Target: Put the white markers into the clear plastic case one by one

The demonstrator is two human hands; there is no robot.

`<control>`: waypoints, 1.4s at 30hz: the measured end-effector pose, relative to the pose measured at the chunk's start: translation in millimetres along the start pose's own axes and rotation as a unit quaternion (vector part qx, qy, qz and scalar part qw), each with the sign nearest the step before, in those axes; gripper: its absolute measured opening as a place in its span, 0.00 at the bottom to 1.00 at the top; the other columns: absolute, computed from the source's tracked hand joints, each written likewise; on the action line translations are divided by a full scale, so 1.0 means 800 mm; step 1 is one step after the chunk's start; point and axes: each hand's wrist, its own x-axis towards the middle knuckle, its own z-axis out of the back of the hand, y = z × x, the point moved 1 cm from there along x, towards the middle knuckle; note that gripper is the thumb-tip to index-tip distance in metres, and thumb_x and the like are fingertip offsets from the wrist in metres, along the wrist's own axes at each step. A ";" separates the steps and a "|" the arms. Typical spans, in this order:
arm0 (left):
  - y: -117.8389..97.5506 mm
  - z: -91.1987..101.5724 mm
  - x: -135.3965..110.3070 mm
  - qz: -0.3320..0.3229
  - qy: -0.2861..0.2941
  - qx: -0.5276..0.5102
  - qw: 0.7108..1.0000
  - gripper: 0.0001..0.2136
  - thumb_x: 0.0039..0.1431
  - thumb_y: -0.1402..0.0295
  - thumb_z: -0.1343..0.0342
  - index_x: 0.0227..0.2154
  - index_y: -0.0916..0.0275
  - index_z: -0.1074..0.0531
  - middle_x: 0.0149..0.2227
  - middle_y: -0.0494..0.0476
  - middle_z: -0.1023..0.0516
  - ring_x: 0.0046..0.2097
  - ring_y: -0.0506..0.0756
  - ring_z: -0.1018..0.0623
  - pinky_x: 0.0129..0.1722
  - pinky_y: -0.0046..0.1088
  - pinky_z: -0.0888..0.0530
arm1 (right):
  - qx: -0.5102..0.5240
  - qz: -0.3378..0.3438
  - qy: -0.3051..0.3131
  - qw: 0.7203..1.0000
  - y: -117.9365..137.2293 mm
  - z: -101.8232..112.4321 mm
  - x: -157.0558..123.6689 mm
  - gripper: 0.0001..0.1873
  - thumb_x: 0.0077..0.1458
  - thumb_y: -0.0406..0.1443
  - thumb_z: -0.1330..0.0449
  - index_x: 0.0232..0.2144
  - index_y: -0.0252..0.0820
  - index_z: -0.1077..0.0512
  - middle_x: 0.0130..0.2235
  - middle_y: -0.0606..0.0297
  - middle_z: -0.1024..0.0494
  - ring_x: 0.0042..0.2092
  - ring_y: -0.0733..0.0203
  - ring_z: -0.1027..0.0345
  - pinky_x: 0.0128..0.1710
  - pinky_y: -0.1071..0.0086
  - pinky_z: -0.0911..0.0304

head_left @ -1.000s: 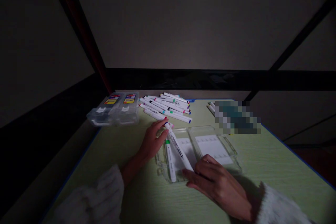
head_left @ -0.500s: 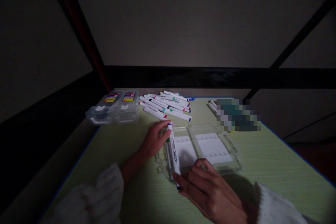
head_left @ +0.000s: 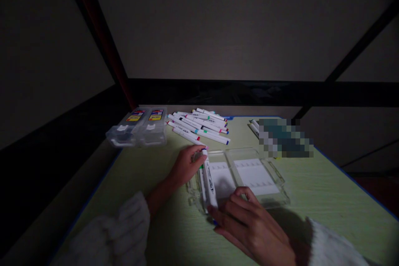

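Observation:
A white marker [head_left: 209, 178] with dark blue ends is held lengthwise between my two hands, above the left side of an open clear plastic case [head_left: 230, 162]. My left hand [head_left: 187, 166] pinches its far end. Its near end is gripped by the fingertips of my right hand [head_left: 249, 220], which partly cover it. Beneath it, another marker with a green band [head_left: 202, 183] lies along the case's left side. White ridged inserts [head_left: 257, 176] line both halves of the case.
Beyond the case lies a loose pile of white markers [head_left: 199, 124] with coloured ends. Two closed clear cases [head_left: 152, 133] with yellow labels stand at the left back. A blurred-out item [head_left: 285, 137] and a couple of markers lie at the right. The green table [head_left: 324, 191] has blue edging.
The view has shifted slightly, moving everything a little to the right. Both hands keep hold of the marker, and its tilt over the case is nearly the same.

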 end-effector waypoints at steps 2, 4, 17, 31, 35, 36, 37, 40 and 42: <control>0.001 0.000 0.000 -0.003 -0.001 -0.003 1.000 0.13 0.48 0.72 0.48 0.38 0.65 0.29 0.39 0.58 0.25 0.40 0.53 0.27 0.42 0.29 0.31 | -0.004 -0.007 0.000 1.000 -0.001 0.000 -0.001 0.13 0.60 0.37 0.55 0.36 0.38 0.32 0.25 0.69 0.30 0.29 0.66 0.39 0.37 0.67 0.51; 0.001 0.000 0.001 -0.004 -0.001 -0.002 1.000 0.12 0.48 0.72 0.48 0.38 0.65 0.29 0.39 0.58 0.25 0.40 0.53 0.27 0.42 0.29 0.31 | -0.008 -0.010 -0.005 1.000 -0.001 -0.001 -0.001 0.13 0.60 0.36 0.55 0.36 0.39 0.32 0.25 0.68 0.30 0.29 0.66 0.38 0.37 0.68 0.51; -0.004 0.001 0.001 -0.025 -0.013 -0.001 1.000 0.11 0.45 0.76 0.48 0.35 0.65 0.29 0.38 0.57 0.26 0.39 0.52 0.27 0.41 0.28 0.31 | -0.016 -0.021 -0.006 1.000 -0.001 0.000 -0.004 0.13 0.59 0.36 0.54 0.36 0.40 0.31 0.25 0.67 0.29 0.30 0.65 0.37 0.37 0.67 0.48; -0.007 0.003 0.002 0.001 0.003 -0.034 0.999 0.11 0.44 0.77 0.46 0.34 0.65 0.29 0.39 0.58 0.25 0.40 0.53 0.27 0.41 0.28 0.31 | 0.004 -0.019 0.025 0.999 -0.006 0.000 -0.005 0.17 0.59 0.38 0.56 0.41 0.35 0.31 0.26 0.64 0.28 0.31 0.62 0.36 0.34 0.66 0.42; -0.001 0.002 0.004 0.009 0.010 -0.034 0.999 0.12 0.44 0.76 0.46 0.35 0.66 0.30 0.38 0.58 0.26 0.38 0.52 0.27 0.39 0.27 0.31 | 0.027 -0.038 0.045 0.998 -0.005 0.002 -0.004 0.18 0.59 0.39 0.56 0.41 0.35 0.31 0.27 0.63 0.28 0.31 0.62 0.36 0.33 0.67 0.41; -0.001 0.002 0.004 0.012 0.012 -0.034 0.999 0.12 0.44 0.76 0.46 0.35 0.67 0.30 0.37 0.58 0.26 0.38 0.52 0.28 0.38 0.26 0.31 | 0.030 -0.042 0.048 0.997 -0.005 0.002 -0.003 0.18 0.59 0.40 0.56 0.41 0.35 0.31 0.27 0.62 0.28 0.31 0.62 0.36 0.33 0.67 0.41; -0.001 0.002 0.005 0.016 0.015 -0.033 0.999 0.12 0.44 0.76 0.46 0.35 0.67 0.30 0.37 0.58 0.25 0.38 0.52 0.28 0.38 0.26 0.31 | 0.033 -0.045 0.051 0.997 -0.005 0.002 -0.003 0.19 0.59 0.40 0.57 0.41 0.35 0.31 0.27 0.62 0.28 0.31 0.62 0.36 0.32 0.67 0.41; -0.004 0.002 0.006 0.031 0.022 -0.030 0.999 0.11 0.43 0.76 0.46 0.34 0.67 0.30 0.36 0.58 0.25 0.38 0.52 0.28 0.38 0.27 0.31 | 0.041 -0.051 0.059 0.996 -0.005 0.003 -0.003 0.19 0.59 0.40 0.57 0.41 0.35 0.31 0.28 0.61 0.28 0.31 0.61 0.36 0.32 0.67 0.40; -0.007 0.003 0.006 0.040 0.028 -0.032 0.998 0.12 0.43 0.76 0.46 0.34 0.67 0.30 0.36 0.58 0.26 0.38 0.52 0.28 0.37 0.26 0.31 | 0.046 -0.054 0.063 0.995 -0.006 0.002 -0.004 0.19 0.59 0.40 0.57 0.41 0.36 0.31 0.29 0.61 0.28 0.31 0.61 0.36 0.33 0.67 0.40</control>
